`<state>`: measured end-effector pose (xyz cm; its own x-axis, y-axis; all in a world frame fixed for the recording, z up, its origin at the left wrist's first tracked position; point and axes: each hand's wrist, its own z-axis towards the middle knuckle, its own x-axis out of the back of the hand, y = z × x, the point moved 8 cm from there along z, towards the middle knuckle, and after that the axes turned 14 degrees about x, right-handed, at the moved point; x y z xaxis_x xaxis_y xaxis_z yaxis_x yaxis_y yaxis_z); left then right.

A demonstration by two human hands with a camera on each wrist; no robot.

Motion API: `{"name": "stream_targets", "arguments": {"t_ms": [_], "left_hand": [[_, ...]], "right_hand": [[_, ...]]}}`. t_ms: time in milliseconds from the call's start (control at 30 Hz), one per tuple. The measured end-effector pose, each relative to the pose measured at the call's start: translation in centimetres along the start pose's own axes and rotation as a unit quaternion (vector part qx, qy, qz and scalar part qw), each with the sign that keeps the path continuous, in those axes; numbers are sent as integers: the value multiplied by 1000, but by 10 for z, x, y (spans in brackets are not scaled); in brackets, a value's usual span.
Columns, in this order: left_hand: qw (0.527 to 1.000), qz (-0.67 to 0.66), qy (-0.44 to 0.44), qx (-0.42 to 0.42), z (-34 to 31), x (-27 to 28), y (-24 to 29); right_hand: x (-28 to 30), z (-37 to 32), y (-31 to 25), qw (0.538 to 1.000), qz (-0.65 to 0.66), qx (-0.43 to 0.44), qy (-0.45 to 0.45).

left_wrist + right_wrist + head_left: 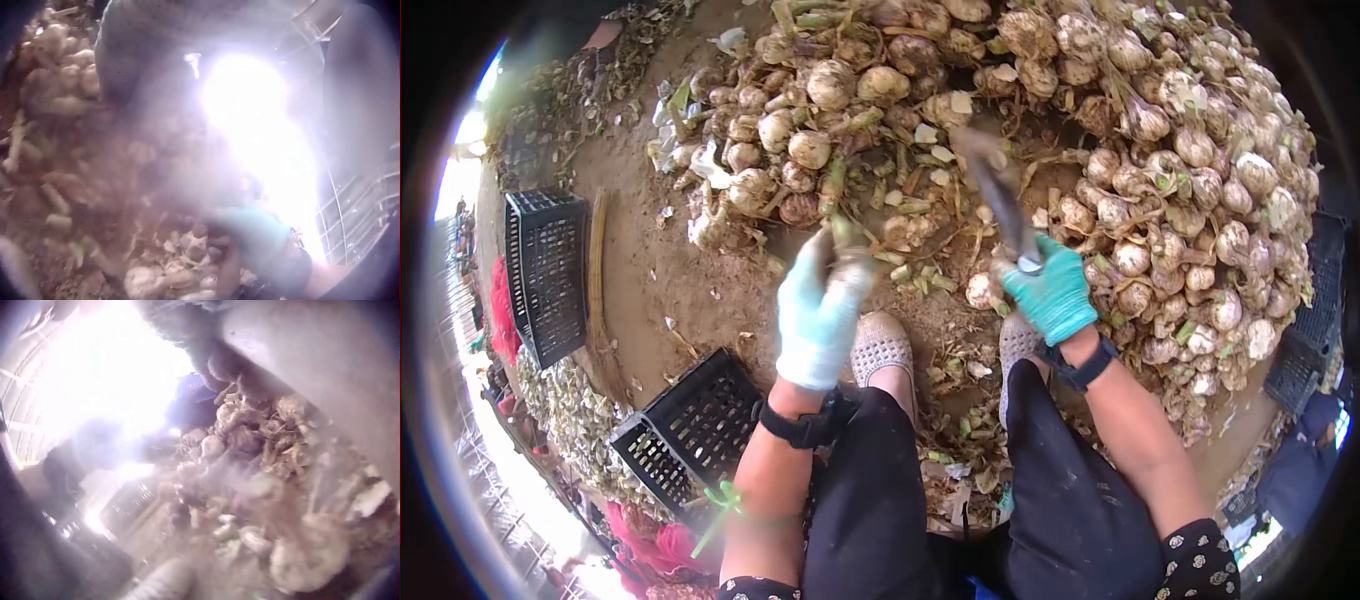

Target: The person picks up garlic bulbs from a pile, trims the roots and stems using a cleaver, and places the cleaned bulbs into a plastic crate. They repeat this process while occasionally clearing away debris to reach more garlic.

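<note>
My left hand (825, 305), in a pale teal and white glove, has its fingers curled round a short green garlic stem (847, 236), blurred at the fingertips. In my right hand (1052, 292), gloved in teal, I grip a knife (1002, 205); its dark blade points up and away over the ground. One garlic bulb (983, 291) lies just left of the right hand, near the shoe. Ahead of the left hand is a heap of garlic bulbs (809, 150), some with thick stems. The left wrist view, hazy with glare, also catches the right glove (253, 234).
A larger garlic pile (1200, 200) curves round the right side. Cut stem pieces (925, 278) litter the soil between the hands. Black plastic crates stand at left (548, 275) and beside the left leg (700, 425). My shoes (881, 345) are right below the hands.
</note>
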<state>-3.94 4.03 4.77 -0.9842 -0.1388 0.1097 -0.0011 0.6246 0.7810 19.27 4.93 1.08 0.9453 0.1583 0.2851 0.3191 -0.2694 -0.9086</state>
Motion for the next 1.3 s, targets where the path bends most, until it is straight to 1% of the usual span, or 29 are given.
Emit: {"name": "stream_targets", "arguments": {"t_ms": [67,133,167,200,233,267,333,400,433,467,533,567,600,667,700,733,767,800,833,867,967,1000,1033,1067,1100,1133,1167,1200,1300], "left_hand": [[980,-162,-114,-27,-19,-35,43],[956,-118,-246,-106,-24,-54,86],[976,-23,-142,-162,-4,-40,91],[973,157,21,-170,21,-22,91],[939,226,135,-222,49,-4,83],[843,439,265,-164,72,8,79],[809,532,249,22,116,19,56],[733,615,284,-66,115,5,50],[745,597,295,-32,118,8,38],[733,610,292,-75,113,4,32],[735,617,248,-131,104,-2,27],[731,628,226,-140,100,-3,21],[718,641,191,-194,92,-9,17],[729,630,158,-217,72,-16,8],[778,557,167,-240,61,-13,5],[840,481,169,-184,54,-6,2],[928,328,126,-120,47,-2,-3],[982,163,81,-48,40,-1,-12],[995,98,29,8,35,-5,-16],[998,-29,-37,36,20,-17,-15],[992,-12,-109,64,7,-33,-27],[986,-28,-134,93,1,-39,-26],[975,-50,-174,131,-1,-42,-31],[960,-71,-212,170,-4,-45,-36],[959,-72,-214,170,-8,-47,-33],[948,-101,-241,180,-15,-53,-28],[936,-128,-267,190,-20,-57,-26],[936,-128,-267,190,-19,-55,-31],[963,-34,-218,156,-17,-41,-33]], "right_hand": [[2,4,6,996,72,-18,49],[0,4,-4,996,84,6,23],[3,3,-9,997,67,6,28],[7,4,-14,998,49,8,36],[10,2,-15,997,67,-12,44],[12,2,-9,997,67,-13,47],[13,2,5,997,60,-1,45],[11,3,6,997,68,-14,44],[10,3,4,996,79,-21,40],[8,4,2,995,91,-27,37],[6,5,1,994,96,-32,36],[6,4,1,994,96,-40,34],[7,4,2,994,97,-41,34],[6,0,3,994,97,-43,24],[6,-1,4,995,92,-22,34],[7,-4,4,995,89,-28,38],[5,-5,1,996,89,-20,23],[2,-5,-3,996,90,-12,6],[2,-6,-5,998,61,0,1],[0,-8,-7,998,58,-2,2],[-3,-10,-17,998,51,32,25],[-4,-9,-31,993,-24,120,5],[-7,-11,-45,974,-99,206,-16],[-14,-16,-58,941,-172,288,-38],[-18,-17,-59,935,-207,282,-53],[-19,-17,-58,935,-209,282,-53],[-23,-19,-62,912,-240,327,-55],[-28,-23,-66,887,-270,371,-57],[-30,-23,-69,889,-272,361,-66]]}}
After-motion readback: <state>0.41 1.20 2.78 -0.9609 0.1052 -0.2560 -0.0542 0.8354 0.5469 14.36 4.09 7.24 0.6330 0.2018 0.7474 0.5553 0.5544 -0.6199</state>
